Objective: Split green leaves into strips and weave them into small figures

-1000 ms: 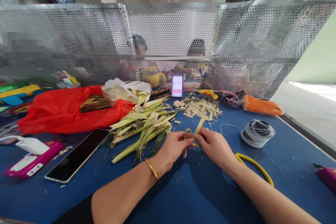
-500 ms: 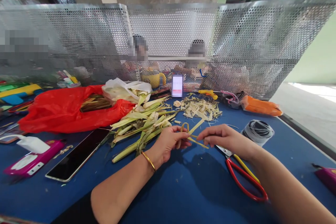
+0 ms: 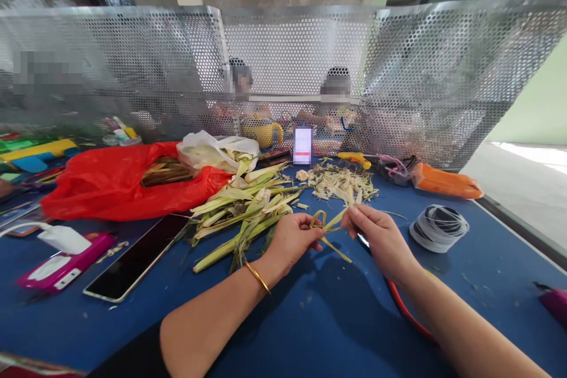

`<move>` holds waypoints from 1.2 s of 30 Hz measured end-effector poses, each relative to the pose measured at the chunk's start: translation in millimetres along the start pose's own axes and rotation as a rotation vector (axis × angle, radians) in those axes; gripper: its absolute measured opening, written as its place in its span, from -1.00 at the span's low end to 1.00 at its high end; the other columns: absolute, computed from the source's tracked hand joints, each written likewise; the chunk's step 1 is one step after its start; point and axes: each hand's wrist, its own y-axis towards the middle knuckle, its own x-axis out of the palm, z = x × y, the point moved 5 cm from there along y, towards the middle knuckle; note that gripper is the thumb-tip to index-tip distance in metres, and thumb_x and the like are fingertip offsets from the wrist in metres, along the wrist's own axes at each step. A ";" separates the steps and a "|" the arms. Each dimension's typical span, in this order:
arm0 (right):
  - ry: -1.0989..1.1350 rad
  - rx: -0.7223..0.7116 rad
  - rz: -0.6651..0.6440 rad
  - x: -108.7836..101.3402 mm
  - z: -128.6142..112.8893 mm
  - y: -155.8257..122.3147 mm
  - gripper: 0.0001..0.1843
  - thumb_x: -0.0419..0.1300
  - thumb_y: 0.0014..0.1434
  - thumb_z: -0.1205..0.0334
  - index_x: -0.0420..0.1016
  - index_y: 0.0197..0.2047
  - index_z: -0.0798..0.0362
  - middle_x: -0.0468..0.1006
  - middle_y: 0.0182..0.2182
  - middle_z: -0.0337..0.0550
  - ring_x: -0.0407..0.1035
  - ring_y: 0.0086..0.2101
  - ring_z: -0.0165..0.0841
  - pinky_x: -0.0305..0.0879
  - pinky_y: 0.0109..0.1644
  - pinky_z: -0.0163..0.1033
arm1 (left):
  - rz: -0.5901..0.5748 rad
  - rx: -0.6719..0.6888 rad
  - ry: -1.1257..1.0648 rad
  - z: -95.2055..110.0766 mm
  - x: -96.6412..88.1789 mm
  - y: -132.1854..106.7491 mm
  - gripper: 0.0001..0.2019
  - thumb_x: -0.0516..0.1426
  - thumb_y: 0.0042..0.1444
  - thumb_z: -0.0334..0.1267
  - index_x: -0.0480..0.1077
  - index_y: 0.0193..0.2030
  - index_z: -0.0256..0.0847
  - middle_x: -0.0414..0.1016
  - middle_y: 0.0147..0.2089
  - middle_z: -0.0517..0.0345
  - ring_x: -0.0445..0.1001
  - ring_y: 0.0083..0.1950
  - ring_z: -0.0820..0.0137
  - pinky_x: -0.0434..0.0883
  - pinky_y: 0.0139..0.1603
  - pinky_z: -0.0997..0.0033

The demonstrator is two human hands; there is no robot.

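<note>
My left hand [image 3: 290, 242], with a gold bangle at the wrist, pinches a pale corn husk strip [image 3: 334, 223]. The strip bends into a small loop by my left fingertips, and a thin tail hangs down from it. My right hand [image 3: 383, 239] is closed on the other end, thumb against forefinger. Between the hands the piece is held above the blue table. Below my right forearm lie scissors with a red handle [image 3: 405, 310], mostly covered by the arm. A pile of corn husks [image 3: 248, 207] is left of my hands; husk scraps [image 3: 328, 180] are heaped beyond them.
A roll of grey cord [image 3: 438, 229] and an orange packet [image 3: 447, 182] are at right. At left lie a dark phone [image 3: 137, 260], a magenta power strip [image 3: 66, 266] and a red plastic bag [image 3: 101, 183]. A perforated metal screen [image 3: 292, 41] stands behind; people sit beyond it.
My right hand has gone from fingers reaching beside the strip to pinching its end. The scissors are now more covered by my right arm. The view has shifted slightly.
</note>
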 end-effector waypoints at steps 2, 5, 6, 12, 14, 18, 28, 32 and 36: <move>-0.048 0.085 -0.129 6.3 6.7 -0.1 -0.56 0.12 0.15 -0.07 0.40 -0.59 0.08 0.28 -0.64 -0.30 0.15 -0.56 -0.45 0.08 -0.42 -0.31 | 0.012 -0.003 -0.006 -0.2 -1.4 0.9 -0.93 0.23 -0.06 -0.45 0.42 -0.42 -0.27 0.46 -0.54 0.30 0.41 -0.63 0.53 0.33 -0.53 0.55; -0.165 0.171 -0.242 11.6 17.5 -0.4 -0.57 0.12 0.09 -0.05 0.36 -0.65 0.07 0.26 -0.66 -0.30 0.12 -0.59 -0.45 0.04 -0.47 -0.31 | 0.008 0.010 0.001 -0.2 -2.7 1.8 -0.94 0.23 -0.05 -0.42 0.43 -0.41 -0.26 0.46 -0.53 0.29 0.41 -0.63 0.52 0.33 -0.53 0.53; -0.204 0.175 -0.251 12.2 20.0 -0.2 -0.58 0.11 0.09 -0.03 0.35 -0.65 0.07 0.26 -0.66 -0.30 0.12 -0.59 -0.45 0.03 -0.47 -0.30 | 0.003 0.014 0.010 -0.5 -2.7 2.0 -0.95 0.23 -0.04 -0.41 0.43 -0.41 -0.26 0.46 -0.53 0.29 0.41 -0.63 0.52 0.33 -0.53 0.53; -0.404 0.107 -0.252 14.0 21.8 -0.7 -0.61 0.01 0.13 0.08 0.33 -0.65 0.05 0.29 -0.62 -0.28 0.17 -0.55 -0.43 0.05 -0.44 -0.31 | -0.009 0.089 0.145 -3.1 -1.0 4.1 -0.98 0.19 -0.03 -0.39 0.43 -0.40 -0.24 0.43 -0.57 0.30 0.39 -0.63 0.50 0.27 -0.58 0.54; -0.467 0.046 -0.259 15.6 18.3 -1.7 -0.60 0.00 0.16 0.11 0.34 -0.65 0.05 0.34 -0.59 -0.25 0.22 -0.52 -0.42 0.08 -0.42 -0.31 | -0.007 0.115 0.212 -2.8 -0.5 4.1 -0.98 0.18 -0.03 -0.39 0.42 -0.41 -0.23 0.43 -0.58 0.28 0.41 -0.62 0.48 0.26 -0.59 0.54; -0.574 -0.032 -0.262 18.7 12.9 -4.5 -0.56 -0.04 0.23 0.09 0.31 -0.62 0.05 0.38 -0.56 -0.24 0.25 -0.50 -0.41 0.09 -0.41 -0.32 | -0.012 0.151 0.313 -0.9 1.1 0.4 -0.96 0.16 -0.04 -0.37 0.44 -0.40 -0.23 0.45 -0.55 0.25 0.44 -0.59 0.44 0.29 -0.56 0.52; -0.439 0.184 -0.088 15.6 21.9 -7.4 -0.70 0.14 0.13 0.05 0.22 -0.53 0.00 0.33 -0.72 -0.38 0.24 -0.68 -0.46 0.07 -0.56 -0.36 | -0.139 0.342 0.582 1.7 9.4 -12.0 -0.82 0.09 0.06 -0.19 0.47 -0.42 -0.19 0.41 -0.58 0.24 0.46 -0.54 0.42 0.26 -0.50 0.51; -0.122 0.307 -0.092 15.9 25.4 -6.9 -0.64 0.27 -0.01 -0.04 0.21 -0.42 -0.02 0.30 -0.75 -0.46 0.22 -0.75 -0.46 0.08 -0.67 -0.39 | -0.220 0.284 0.495 -0.3 11.7 -11.1 -0.84 0.08 -0.01 -0.29 0.49 -0.38 -0.21 0.41 -0.58 0.24 0.46 -0.54 0.42 0.31 -0.49 0.51; 0.062 0.367 -0.201 18.6 21.4 -7.1 -0.56 0.28 -0.04 -0.16 0.30 -0.48 0.06 0.24 -0.77 -0.45 0.04 -0.76 -0.59 -0.05 -0.70 -0.44 | -0.319 0.177 0.362 -0.6 16.0 -13.0 -0.90 0.11 -0.07 -0.32 0.45 -0.40 -0.24 0.41 -0.54 0.24 0.41 -0.58 0.46 0.32 -0.53 0.51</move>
